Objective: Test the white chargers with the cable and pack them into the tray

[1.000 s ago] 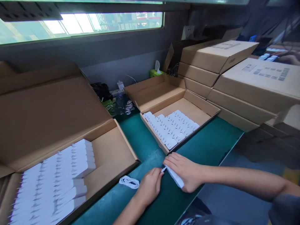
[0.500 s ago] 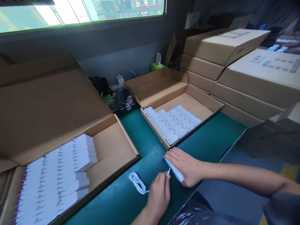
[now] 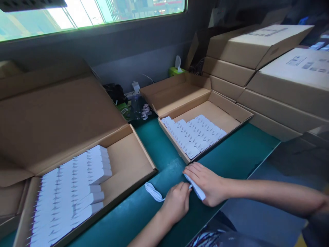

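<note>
My right hand [image 3: 205, 183] is wrapped over a flat white adapter [image 3: 194, 188] tilted on its edge above the green table. My left hand [image 3: 177, 200] pinches the end of a white cable [image 3: 153, 192], with its tip against the adapter's side facing me. The rest of the cable lies in a coiled bundle on the table left of my left hand. Beyond my hands, an open cardboard box [image 3: 231, 115] holds rows of small white blocks [image 3: 199, 135]. At the left, a larger open box [image 3: 128, 154] holds rows of white adapters [image 3: 77, 178].
Closed cardboard boxes [image 3: 282, 103] are stacked at the back right. A green tissue box [image 3: 175, 71], a clear bottle [image 3: 136, 106], a black bag [image 3: 115, 92] and a power strip stand along the wall. The green table [image 3: 151, 142] has its edge near my body.
My left hand has turned and closed in on the adapter, bringing the cable tip against it. The coiled cable has tipped and shifted slightly. The whole view has shifted a little.
</note>
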A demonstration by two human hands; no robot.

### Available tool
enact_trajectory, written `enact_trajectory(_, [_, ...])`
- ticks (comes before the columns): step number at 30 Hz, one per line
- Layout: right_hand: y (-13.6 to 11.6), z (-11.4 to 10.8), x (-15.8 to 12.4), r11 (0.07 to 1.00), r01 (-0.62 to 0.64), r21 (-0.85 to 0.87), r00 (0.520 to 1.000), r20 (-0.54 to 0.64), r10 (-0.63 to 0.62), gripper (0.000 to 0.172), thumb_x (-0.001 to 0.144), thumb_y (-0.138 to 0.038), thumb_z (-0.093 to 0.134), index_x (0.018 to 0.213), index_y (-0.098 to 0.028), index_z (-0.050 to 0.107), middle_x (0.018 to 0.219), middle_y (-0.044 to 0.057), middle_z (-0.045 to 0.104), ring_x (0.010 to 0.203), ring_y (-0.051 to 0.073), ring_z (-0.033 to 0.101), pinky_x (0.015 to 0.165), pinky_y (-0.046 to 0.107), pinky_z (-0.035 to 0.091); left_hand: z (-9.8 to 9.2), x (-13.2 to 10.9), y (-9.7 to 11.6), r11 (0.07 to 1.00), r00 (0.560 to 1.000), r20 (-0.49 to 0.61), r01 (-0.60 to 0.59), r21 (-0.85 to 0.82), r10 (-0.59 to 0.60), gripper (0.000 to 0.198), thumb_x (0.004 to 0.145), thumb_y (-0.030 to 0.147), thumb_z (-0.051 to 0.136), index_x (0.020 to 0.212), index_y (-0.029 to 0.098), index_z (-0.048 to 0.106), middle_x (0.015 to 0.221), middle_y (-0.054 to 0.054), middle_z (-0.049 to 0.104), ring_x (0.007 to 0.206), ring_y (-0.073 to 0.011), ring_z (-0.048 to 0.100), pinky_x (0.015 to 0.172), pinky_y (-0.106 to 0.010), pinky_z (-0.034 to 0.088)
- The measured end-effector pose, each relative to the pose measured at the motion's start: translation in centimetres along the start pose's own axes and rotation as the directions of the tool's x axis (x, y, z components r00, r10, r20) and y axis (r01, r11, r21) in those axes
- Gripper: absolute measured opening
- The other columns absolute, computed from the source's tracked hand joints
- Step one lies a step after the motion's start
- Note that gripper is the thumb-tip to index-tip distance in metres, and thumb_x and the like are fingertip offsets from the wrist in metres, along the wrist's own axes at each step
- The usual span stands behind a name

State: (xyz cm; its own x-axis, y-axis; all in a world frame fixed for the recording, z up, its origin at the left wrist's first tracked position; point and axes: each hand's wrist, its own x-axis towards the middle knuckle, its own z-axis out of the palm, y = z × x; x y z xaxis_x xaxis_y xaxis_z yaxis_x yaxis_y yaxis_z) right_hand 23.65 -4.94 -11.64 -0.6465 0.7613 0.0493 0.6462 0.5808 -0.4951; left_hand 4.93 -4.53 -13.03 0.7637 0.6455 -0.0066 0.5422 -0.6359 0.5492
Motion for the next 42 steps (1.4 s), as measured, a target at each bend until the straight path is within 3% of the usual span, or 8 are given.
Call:
enact_trajectory(7, [-0.1,-0.4,0.1,1.0,-0.013,-0.023,1.0,0.023,0.013,0.079,0.045,-0.021,0.051,0.12,-0.002,0.038,0.111,0.019,0.043,0.102,0.031,0.039,0.093,0.048,0.029,-0.3,-0.9,-0.9,0.996,1.0,0.009,-0.019,-0.082,0.02,0.022,0.091,0.019,0.032,0.089,0.016,0.054,0.08,-0.007,0.062,0.074,-0.0182,0.061,0.067,-0.029,0.049])
enact_trajectory(10, [-0.1,-0.6,0.2,0.999,-0.011,-0.037,1.0,0.028,0.012,0.08,0.045,-0.022,0.054,0.12,-0.001,0.038,0.111,0.019,0.043,0.101,0.03,0.039,0.093,0.047,0.029,-0.3,-2.3,-1.1,0.986,0.996,-0.075,0.025,-0.166,-0.038,0.02,0.092,0.02,0.033,0.093,0.017,0.053,0.082,-0.006,0.062,0.075,-0.017,0.06,0.068,-0.029,0.049])
enact_trajectory(14, [-0.1,-0.7,0.2,1.0,-0.018,-0.025,1.0,-0.009,0.018,0.079,0.046,-0.023,0.054,0.12,-0.002,0.038,0.111,0.018,0.043,0.101,0.029,0.039,0.093,0.046,0.03,1.4,-3.2,0.4,0.95,0.965,-0.213,0.084,-0.301,-0.152,0.018,0.091,0.019,0.036,0.098,0.018,0.052,0.084,-0.005,0.061,0.077,-0.0156,0.06,0.069,-0.028,0.049])
enact_trajectory(19, [-0.2,-0.5,0.1,0.999,-0.025,-0.024,0.996,-0.082,0.023,0.075,0.049,-0.024,0.054,0.118,-0.002,0.039,0.111,0.019,0.044,0.1,0.029,0.04,0.093,0.045,0.03,3.8,-2.8,2.4,0.923,0.942,-0.257,0.111,-0.369,-0.216,0.018,0.091,0.02,0.036,0.096,0.017,0.053,0.082,-0.006,0.062,0.075,-0.0163,0.061,0.065,-0.027,0.05])
enact_trajectory(27, [-0.1,-0.4,0.1,1.0,-0.026,-0.016,0.995,-0.099,0.024,0.076,0.048,-0.026,0.055,0.119,-0.002,0.04,0.112,0.017,0.044,0.101,0.028,0.04,0.095,0.043,0.028,3.3,-3.3,2.4,0.975,0.961,-0.244,0.079,-0.205,-0.129,0.021,0.092,0.019,0.033,0.099,0.016,0.053,0.079,-0.006,0.062,0.072,-0.0178,0.061,0.064,-0.03,0.052])
enact_trajectory(42, [0.0,-0.3,0.1,0.999,-0.03,-0.025,0.994,-0.106,0.027,0.078,0.047,-0.025,0.054,0.12,-0.002,0.04,0.111,0.017,0.045,0.099,0.027,0.041,0.094,0.042,0.029,1.0,-2.9,2.5,0.994,0.998,-0.012,0.065,-0.09,-0.066,0.021,0.091,0.016,0.032,0.097,0.016,0.052,0.079,-0.007,0.061,0.069,-0.0195,0.061,0.061,-0.032,0.052])
